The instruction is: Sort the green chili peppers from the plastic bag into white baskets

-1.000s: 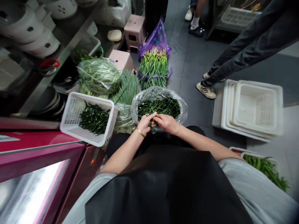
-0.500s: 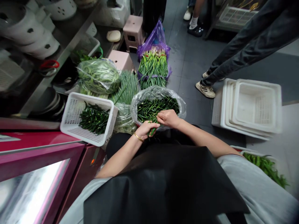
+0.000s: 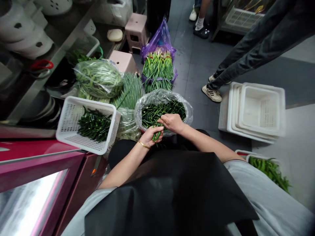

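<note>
My left hand [image 3: 150, 135], with a gold bracelet at the wrist, is closed around a few green chili peppers [image 3: 157, 135] that stick out below the thumb. Right beside it, my right hand [image 3: 172, 123] is closed, its fingers pinching at the upper end of these peppers; the fingertips are partly hidden. Both are at the near edge of a clear plastic bag [image 3: 188, 113] full of dark green chili peppers [image 3: 169, 108]. To the left, a white perforated basket [image 3: 70, 119] holds a pile of similar peppers [image 3: 94, 126].
Bagged greens [image 3: 98, 78] and thin green stalks [image 3: 131, 87] lie behind the basket. Beyond the bag are scallions [image 3: 157, 68] in purple plastic and pink stools [image 3: 123, 62]. Stacked white baskets [image 3: 261, 108] stand right, near a person's legs [image 3: 236, 62]. Another pepper container [image 3: 268, 170] sits lower right.
The whole view has shifted slightly, with the scene sliding left. Both hands stay together at the bag's near edge; the peppers in my left hand now show more plainly.
</note>
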Available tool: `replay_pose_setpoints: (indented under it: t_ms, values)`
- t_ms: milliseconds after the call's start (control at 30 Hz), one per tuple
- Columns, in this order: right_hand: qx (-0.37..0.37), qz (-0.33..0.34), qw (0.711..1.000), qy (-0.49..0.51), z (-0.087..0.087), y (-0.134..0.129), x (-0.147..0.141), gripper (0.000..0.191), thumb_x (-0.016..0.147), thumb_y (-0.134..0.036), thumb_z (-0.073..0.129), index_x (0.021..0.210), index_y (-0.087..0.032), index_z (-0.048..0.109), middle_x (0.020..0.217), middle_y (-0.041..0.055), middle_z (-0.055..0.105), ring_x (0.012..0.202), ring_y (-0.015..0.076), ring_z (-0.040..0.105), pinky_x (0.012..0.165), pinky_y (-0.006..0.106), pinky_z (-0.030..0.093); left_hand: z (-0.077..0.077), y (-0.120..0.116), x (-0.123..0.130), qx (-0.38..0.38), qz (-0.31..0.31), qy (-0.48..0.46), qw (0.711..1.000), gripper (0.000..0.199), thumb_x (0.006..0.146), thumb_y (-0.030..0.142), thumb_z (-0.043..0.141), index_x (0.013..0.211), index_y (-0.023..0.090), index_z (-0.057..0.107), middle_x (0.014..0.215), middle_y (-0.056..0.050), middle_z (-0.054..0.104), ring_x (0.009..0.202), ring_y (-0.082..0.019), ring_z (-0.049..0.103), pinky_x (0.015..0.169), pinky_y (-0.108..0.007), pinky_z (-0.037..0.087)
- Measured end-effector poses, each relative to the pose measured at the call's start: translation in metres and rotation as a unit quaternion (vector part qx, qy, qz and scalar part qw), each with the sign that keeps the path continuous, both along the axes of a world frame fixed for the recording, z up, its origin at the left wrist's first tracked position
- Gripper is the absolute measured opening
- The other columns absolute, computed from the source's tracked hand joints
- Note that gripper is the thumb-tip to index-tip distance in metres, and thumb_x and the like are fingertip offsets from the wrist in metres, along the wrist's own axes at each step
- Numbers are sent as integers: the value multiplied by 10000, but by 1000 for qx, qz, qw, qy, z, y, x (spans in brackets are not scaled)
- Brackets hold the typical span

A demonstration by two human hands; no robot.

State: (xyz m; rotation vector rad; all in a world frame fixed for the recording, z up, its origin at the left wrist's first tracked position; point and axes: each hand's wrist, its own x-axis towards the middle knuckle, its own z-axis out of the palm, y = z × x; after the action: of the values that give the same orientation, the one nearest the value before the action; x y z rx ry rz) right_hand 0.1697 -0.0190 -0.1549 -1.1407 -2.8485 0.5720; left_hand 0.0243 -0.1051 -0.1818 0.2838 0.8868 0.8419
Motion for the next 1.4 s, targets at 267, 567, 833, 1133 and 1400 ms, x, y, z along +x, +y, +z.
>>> replay_pose_setpoints:
  t_ms: [267,567,833,1133,1400]
  values:
    - [8,-78,967,-244,-5,41,50,555,901,-527,538,1275,-121,479,1070,185,681,918,274,642,757,331,437,0,4,-19,16,72,-30,997,183,630,260,674,712,119,592,549,-23,565,452,-125,543,338,-175,284]
    - [50,-54,988,-135,20,61,2,312,942,-324,477,1172,-129,558,1012,155,715,922,270,665,735,311,441,-1,10,-32,-21,140,-43,989,147,680,192,639,678,145,500,473,75,372,371,-41,349,340,-141,221]
    - [-30,-35,998,-45,23,72,-11,408,950,-429,512,1239,-145,561,1063,120,712,956,220,653,796,291,445,-5,14,-41,-1,167,23,986,322,570,174,748,762,169,489,543,56,487,454,-64,470,389,-136,306]
    - [13,15,983,-180,-16,33,17,351,943,-406,480,1001,-146,708,1109,138,641,841,223,652,636,281,414,-8,23,-30,215,106,418,876,140,701,257,714,763,163,632,599,12,558,538,-109,515,520,-233,421]
    - [-57,99,991,67,0,38,28,361,965,-365,437,859,-133,692,868,85,635,730,149,582,662,262,400,-2,57,-21,471,-111,629,609,197,759,125,633,931,170,715,859,-71,614,779,-175,597,689,-274,458]
